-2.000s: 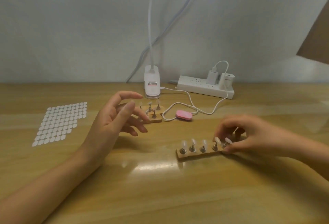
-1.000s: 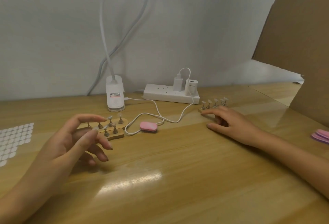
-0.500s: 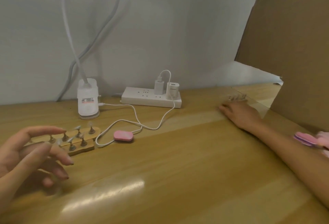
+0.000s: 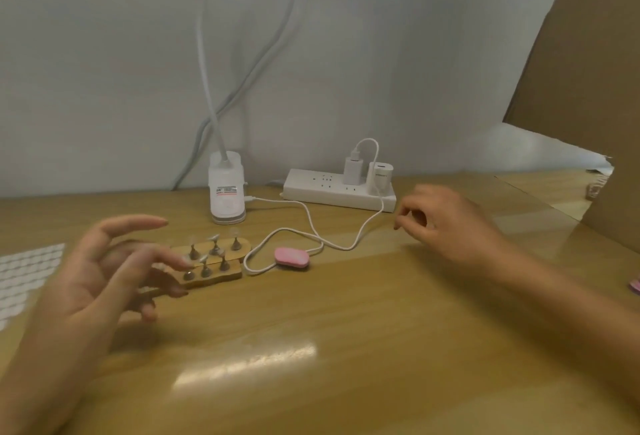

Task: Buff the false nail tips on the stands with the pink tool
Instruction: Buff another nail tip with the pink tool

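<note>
Both hands hold nothing: the left hand [image 4: 104, 272] is spread just beside the stands [image 4: 230, 274], the right hand [image 4: 446, 220] is loosely curled, well apart. The tips [image 4: 213, 237] look thin, light, probably brittle; better to steady a stand by its wood. The pink tool [image 4: 636, 286] barely shows at the right edge.

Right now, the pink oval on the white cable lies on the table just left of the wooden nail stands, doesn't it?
Not left: the head view shows the pink oval on the white cable lying on the table just right of the wooden nail stands.
</note>
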Demonstrator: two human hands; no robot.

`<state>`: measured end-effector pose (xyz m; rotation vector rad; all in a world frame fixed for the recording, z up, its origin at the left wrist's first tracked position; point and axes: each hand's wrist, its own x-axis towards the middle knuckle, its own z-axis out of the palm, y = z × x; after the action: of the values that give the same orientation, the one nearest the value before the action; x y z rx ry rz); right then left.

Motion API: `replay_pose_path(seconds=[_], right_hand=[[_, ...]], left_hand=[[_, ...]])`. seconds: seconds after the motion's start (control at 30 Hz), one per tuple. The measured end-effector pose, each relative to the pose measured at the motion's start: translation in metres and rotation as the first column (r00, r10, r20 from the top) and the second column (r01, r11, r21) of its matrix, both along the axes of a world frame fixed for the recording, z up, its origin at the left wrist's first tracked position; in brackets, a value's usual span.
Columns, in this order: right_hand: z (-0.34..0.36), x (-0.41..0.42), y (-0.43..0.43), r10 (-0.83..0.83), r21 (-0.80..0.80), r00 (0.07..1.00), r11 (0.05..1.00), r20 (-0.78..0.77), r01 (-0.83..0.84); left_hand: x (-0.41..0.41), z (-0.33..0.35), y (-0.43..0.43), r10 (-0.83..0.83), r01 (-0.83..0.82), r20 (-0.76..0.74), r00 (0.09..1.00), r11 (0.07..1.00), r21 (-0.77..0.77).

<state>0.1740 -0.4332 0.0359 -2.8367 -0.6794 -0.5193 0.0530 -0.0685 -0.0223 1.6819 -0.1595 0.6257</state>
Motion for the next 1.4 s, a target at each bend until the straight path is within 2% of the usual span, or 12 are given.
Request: replay_pose_path(seconds=[0.1, 0.17, 0.23, 0.3, 0.5, 0.6, 0.7, 0.77, 0.87, 1.0, 1.23, 1.4], right_hand=[[0.001, -0.025, 0.048, 0.332, 0.097, 0.943, 0.939, -0.019, -0.329], [-0.007, -0.032, 0.075, 0.424, 0.089, 0.905, 0.903, -0.041, -0.420], [-0.017, -0.031, 0.094, 0.445, 0.136, 0.894, 0.890, -0.048, -0.435], [-0.026, -0.026, 0.107, 0.433, 0.151, 0.897, 0.896, -0.092, -0.417], [-0.035, -0.012, 0.120, 0.425, 0.004, 0.903, 0.905, -0.053, -0.426], [-0.031, -0.016, 0.125, 0.451, 0.109, 0.892, 0.888, -0.023, -0.446], [-0.026, -0.020, 0.131, 0.445, 0.316, 0.888, 0.865, -0.119, -0.391], [-0.021, -0.023, 0.136, 0.489, 0.548, 0.832, 0.785, -0.261, -0.289], [-0.020, -0.027, 0.142, 0.628, 0.831, 0.679, 0.555, -0.382, -0.046], [-0.029, -0.032, 0.143, 0.732, 0.909, 0.546, 0.382, -0.408, 0.167], [-0.032, -0.036, 0.138, 0.776, 0.922, 0.505, 0.365, -0.377, 0.127], [-0.035, -0.040, 0.138, 0.791, 0.923, 0.505, 0.383, -0.344, 0.029]], left_hand=[[-0.007, 0.011, 0.011, 0.137, -0.185, 0.198, 0.971, 0.950, 0.250], [-0.009, 0.020, 0.019, 0.208, -0.292, 0.222, 0.953, 0.827, 0.480], [-0.008, 0.024, 0.026, 0.262, -0.303, 0.167, 0.950, 0.663, 0.684], [-0.007, 0.023, 0.029, 0.319, -0.211, 0.002, 0.948, 0.622, 0.754], [-0.005, 0.017, 0.037, 0.281, -0.088, -0.174, 0.944, 0.719, 0.689], [-0.003, 0.016, 0.039, 0.253, -0.083, -0.171, 0.952, 0.753, 0.653], [0.000, 0.020, 0.041, 0.204, -0.015, -0.232, 0.951, 0.781, 0.625], [0.000, 0.028, 0.046, 0.147, 0.073, -0.305, 0.941, 0.792, 0.606], [-0.006, 0.039, 0.051, 0.030, 0.208, -0.341, 0.939, 0.742, 0.637], [-0.016, 0.041, 0.040, -0.185, 0.390, -0.380, 0.906, 0.714, 0.581], [-0.024, 0.033, 0.018, -0.326, 0.549, -0.458, 0.827, 0.643, 0.534], [-0.026, 0.029, 0.013, -0.313, 0.468, -0.356, 0.881, 0.697, 0.543]])
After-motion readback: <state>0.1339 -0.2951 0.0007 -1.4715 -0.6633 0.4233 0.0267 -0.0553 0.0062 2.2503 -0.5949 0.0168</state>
